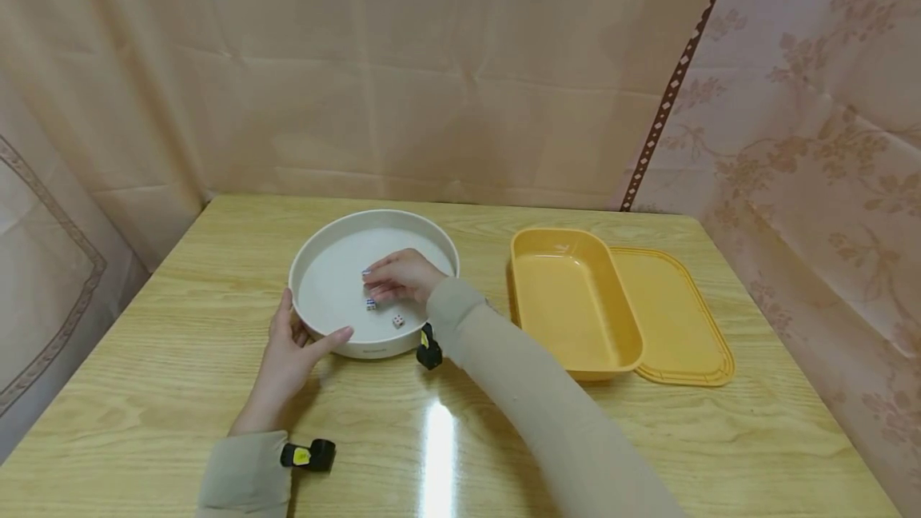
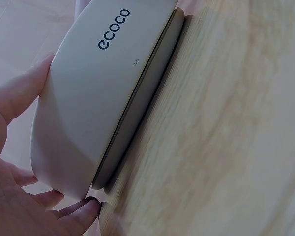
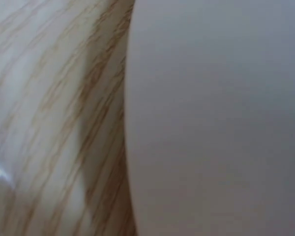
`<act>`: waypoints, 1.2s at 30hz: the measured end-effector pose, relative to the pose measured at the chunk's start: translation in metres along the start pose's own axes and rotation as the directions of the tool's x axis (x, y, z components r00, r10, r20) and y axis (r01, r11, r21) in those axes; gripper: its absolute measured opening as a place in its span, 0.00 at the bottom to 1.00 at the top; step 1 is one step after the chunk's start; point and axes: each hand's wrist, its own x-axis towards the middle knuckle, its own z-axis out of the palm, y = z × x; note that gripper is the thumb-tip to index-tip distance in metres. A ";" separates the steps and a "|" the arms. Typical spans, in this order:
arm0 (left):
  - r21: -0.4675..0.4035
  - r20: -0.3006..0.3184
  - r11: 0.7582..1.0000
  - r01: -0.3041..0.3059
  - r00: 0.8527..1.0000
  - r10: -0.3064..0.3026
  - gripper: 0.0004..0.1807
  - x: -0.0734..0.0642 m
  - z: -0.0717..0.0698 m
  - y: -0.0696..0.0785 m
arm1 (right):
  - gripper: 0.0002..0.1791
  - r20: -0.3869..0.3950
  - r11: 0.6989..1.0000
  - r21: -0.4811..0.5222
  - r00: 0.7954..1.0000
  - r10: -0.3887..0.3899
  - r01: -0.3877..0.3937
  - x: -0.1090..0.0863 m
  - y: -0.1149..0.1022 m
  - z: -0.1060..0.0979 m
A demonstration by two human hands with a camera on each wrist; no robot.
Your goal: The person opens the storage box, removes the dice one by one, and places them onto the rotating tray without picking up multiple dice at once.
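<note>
A round white tray (image 1: 327, 294) with a raised rim stands on the table. My left hand (image 1: 291, 354) holds its near left side, thumb at the rim and fingers around the lower wall; the left wrist view shows this grip beside the "ecoco" lettering on the tray wall (image 2: 88, 98). My right hand (image 1: 405, 274) reaches over the tray, fingertips pinching a small white die (image 1: 366, 272). Just below those fingers lies a second die (image 1: 370, 304), and a third die (image 1: 399, 320) lies nearer the front rim. Only the tray's outer wall (image 3: 211, 118) and the table fill the right wrist view.
To the right stands a deep yellow rectangular container (image 1: 576, 302). Its flat yellow lid (image 1: 679, 318) lies beside it, partly beneath its edge. Curtains (image 1: 432, 86) hang behind and on both sides of the wood-grain table (image 1: 360, 438).
</note>
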 end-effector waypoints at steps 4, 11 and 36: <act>-0.003 0.001 1.000 -0.005 1.000 0.005 0.67 0.000 0.000 0.000 | 0.15 -0.009 1.000 0.009 1.000 0.002 -0.002 0.002 0.001 -0.001; -0.012 0.000 1.000 0.004 1.000 -0.004 0.67 0.000 0.001 0.000 | 0.17 -0.018 1.000 0.002 1.000 0.003 -0.003 0.000 0.001 -0.004; 0.047 -0.035 0.999 0.022 0.999 -0.021 0.65 0.000 -0.012 0.002 | 0.17 -0.031 0.989 -0.085 0.991 -0.128 0.125 -0.051 -0.052 -0.016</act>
